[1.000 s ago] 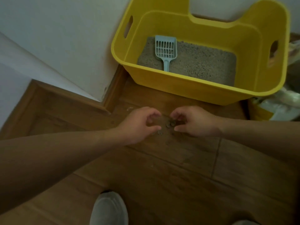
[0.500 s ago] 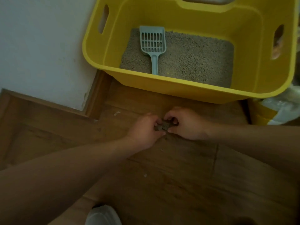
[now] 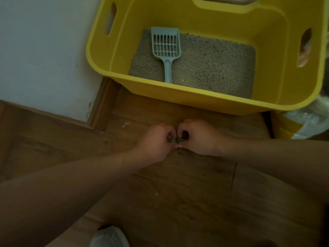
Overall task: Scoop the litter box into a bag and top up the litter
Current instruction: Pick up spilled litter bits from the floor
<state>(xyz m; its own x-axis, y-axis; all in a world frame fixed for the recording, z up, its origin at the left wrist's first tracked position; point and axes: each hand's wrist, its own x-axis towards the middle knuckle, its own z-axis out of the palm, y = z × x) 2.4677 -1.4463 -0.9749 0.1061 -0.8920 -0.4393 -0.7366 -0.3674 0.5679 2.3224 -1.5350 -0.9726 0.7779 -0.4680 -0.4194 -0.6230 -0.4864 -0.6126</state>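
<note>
A yellow litter box (image 3: pixel 187 98) stands on the wooden floor against the wall, with grey litter (image 3: pixel 213 66) in its bottom. A pale blue slotted scoop (image 3: pixel 166 49) lies on the litter at the left, handle toward me. In front of the box my left hand (image 3: pixel 154 141) and my right hand (image 3: pixel 197 138) meet on the floor with fingers curled. Between their fingertips sit small dark litter clumps (image 3: pixel 177 140), pinched from both sides.
A white wall (image 3: pixel 44 50) with a wooden skirting board (image 3: pixel 103 104) runs at the left. A yellow and white bag (image 3: pixel 302 120) lies right of the box. A grey shoe (image 3: pixel 108 237) shows at the bottom edge. Tiny specks dot the floor.
My two hands have come together from slightly apart and gathered the loose clumps between their fingertips. The view has shifted closer to the litter box.
</note>
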